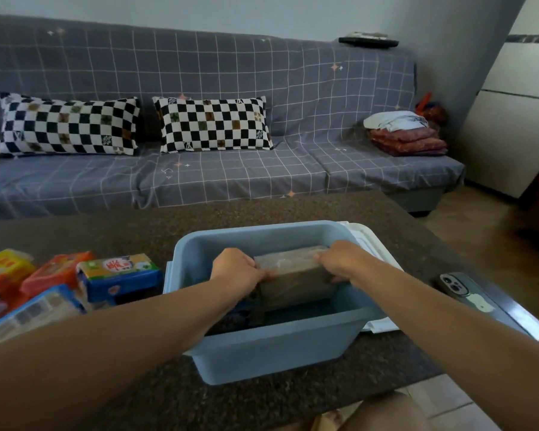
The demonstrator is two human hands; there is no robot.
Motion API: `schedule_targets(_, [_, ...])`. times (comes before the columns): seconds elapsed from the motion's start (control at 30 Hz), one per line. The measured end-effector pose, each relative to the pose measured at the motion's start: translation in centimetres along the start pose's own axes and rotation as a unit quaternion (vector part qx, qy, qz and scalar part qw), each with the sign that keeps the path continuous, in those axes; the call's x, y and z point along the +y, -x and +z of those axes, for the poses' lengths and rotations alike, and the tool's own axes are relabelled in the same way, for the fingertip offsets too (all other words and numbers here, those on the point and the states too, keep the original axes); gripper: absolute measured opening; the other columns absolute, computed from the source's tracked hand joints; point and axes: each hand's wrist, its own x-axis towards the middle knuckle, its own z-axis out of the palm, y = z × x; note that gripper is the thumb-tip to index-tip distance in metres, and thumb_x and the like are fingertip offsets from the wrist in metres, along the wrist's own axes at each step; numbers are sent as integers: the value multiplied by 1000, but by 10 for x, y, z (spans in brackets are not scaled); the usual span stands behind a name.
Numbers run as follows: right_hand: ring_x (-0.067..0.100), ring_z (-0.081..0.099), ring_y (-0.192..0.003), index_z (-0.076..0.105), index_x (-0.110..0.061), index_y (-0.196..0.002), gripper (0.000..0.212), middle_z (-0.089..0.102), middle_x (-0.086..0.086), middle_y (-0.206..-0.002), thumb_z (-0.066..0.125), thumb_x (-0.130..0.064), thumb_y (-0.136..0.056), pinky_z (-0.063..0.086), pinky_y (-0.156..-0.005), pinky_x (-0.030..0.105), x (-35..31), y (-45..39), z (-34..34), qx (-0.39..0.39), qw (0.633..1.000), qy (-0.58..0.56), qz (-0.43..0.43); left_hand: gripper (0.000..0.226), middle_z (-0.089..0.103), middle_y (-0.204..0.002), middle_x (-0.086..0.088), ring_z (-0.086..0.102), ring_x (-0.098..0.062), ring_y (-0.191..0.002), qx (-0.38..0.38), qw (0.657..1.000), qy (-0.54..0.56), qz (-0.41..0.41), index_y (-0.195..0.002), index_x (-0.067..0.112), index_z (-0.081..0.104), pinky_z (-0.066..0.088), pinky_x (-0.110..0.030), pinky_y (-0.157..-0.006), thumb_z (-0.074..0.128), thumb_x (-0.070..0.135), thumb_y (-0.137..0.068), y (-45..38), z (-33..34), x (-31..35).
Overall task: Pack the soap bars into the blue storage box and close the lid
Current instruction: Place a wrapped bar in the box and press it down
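The blue storage box (280,343) stands open on the dark table, near its front edge. Inside it, both my hands grip a brown soap pack in clear wrap (294,275), held tilted above the box floor. My left hand (235,270) holds its left end and my right hand (339,259) its right end. A dark packet (240,315) lies low in the box under my left wrist, mostly hidden. The white lid (374,244) lies under and behind the box on the right. Several wrapped soap bars (119,276) in orange, yellow and blue packaging sit to the left of the box.
A phone (462,290) lies on the table to the right of the box, close to the table's right edge. Beyond the table stands a grey checked sofa (231,169) with two chequered pillows and folded cloth (408,135).
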Motion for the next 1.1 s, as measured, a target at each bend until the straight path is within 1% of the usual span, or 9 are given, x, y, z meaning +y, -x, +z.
schedule_targets(0.1, [17,52,-82,57,-8,-102,20,50,3,-88,48,-25,-95,37,-75,27,7,-2,8,35,994,88,-47,33,69,-76,-13,67,-25,-80,-16,999,-28,-13,-77,-3,72,55,-36,-83,79,29,-74,-2,2,-1])
schedule_targets(0.2, [10,44,-63,58,-11,-91,17,48,-2,-73,54,-27,-91,35,-68,27,13,-3,16,55,988,126,-74,29,59,-67,-5,61,-20,-78,-36,997,-63,-24,-63,8,61,51,-31,-77,74,28,-80,-4,5,-4])
schedule_targets(0.37, [20,53,-80,61,-8,-100,22,61,10,-94,58,-26,-87,43,-73,32,10,2,15,64,976,186,-88,27,61,-78,-8,62,-21,-83,-58,995,-71,-34,-89,2,67,50,-31,-74,71,28,-83,-7,6,-7])
schedule_targets(0.47, [24,60,-83,66,-7,-95,18,66,12,-97,56,-19,-86,46,-70,31,6,4,11,93,942,267,-181,24,66,-97,-12,64,-22,-91,-74,990,-116,-39,-100,2,65,50,-29,-73,66,23,-87,-8,9,-6])
schedule_targets(0.57, [17,63,-90,73,-15,-97,17,71,3,-100,65,-21,-82,48,-82,27,8,1,5,7,947,243,-212,20,66,-107,-15,64,-24,-99,-85,981,-171,-30,-104,4,64,52,-30,-77,62,18,-90,-12,10,-3])
schedule_targets(0.7, [12,58,-104,63,-22,-119,44,65,-6,-115,72,-26,-76,41,-85,23,11,-6,0,-58,928,238,-280,38,66,-102,-12,64,-21,-93,-122,973,-193,-28,-106,4,62,54,-29,-75,71,32,-82,-19,8,0])
schedule_targets(0.83, [2,56,-77,68,-31,-104,30,64,-15,-85,73,-26,-74,37,-68,21,11,-16,1,-92,908,255,-321,46,61,-97,-8,59,-17,-85,-124,973,-192,-14,-113,6,56,45,-23,-59,73,33,-80,-21,9,-4])
schedule_targets(0.9, [4,55,-81,67,-32,-107,36,63,-15,-90,74,-27,-73,36,-66,19,11,-18,2,-98,910,249,-316,47,58,-99,-6,57,-16,-86,-122,974,-190,-8,-118,8,52,42,-21,-57,71,30,-82,-20,8,-5])
schedule_targets(1.1, [10,55,-90,65,-29,-111,39,53,-14,-88,74,-27,-73,37,-66,21,14,-20,6,-67,899,259,-346,46,58,-103,-5,56,-18,-93,-123,975,-182,32,-107,14,52,47,-28,-76,77,33,-74,-13,6,-4])
